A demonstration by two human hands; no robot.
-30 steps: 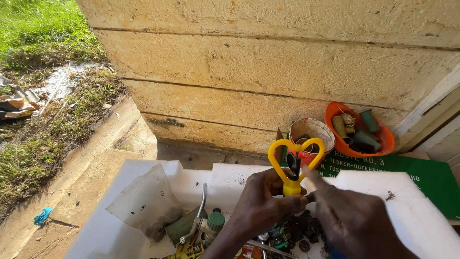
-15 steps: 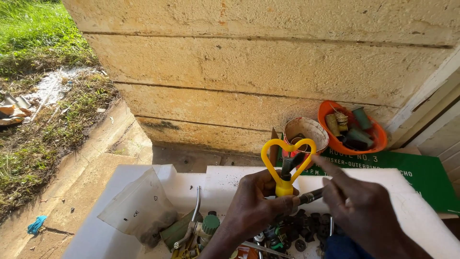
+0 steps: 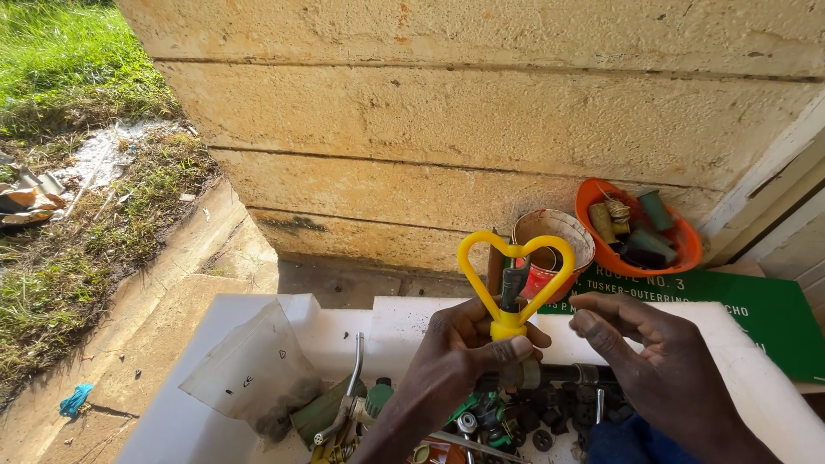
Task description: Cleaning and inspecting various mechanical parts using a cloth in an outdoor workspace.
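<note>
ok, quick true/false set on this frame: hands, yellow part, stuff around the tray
1. The left hand grips the yellow heart-shaped part at its base. True.
2. The right hand holds the clear plastic bag. False: it holds nothing and is open beside the yellow part.
3. The orange bowl is empty. False: it holds small fittings.
4. The white tray stands before a stone wall. True.
</note>
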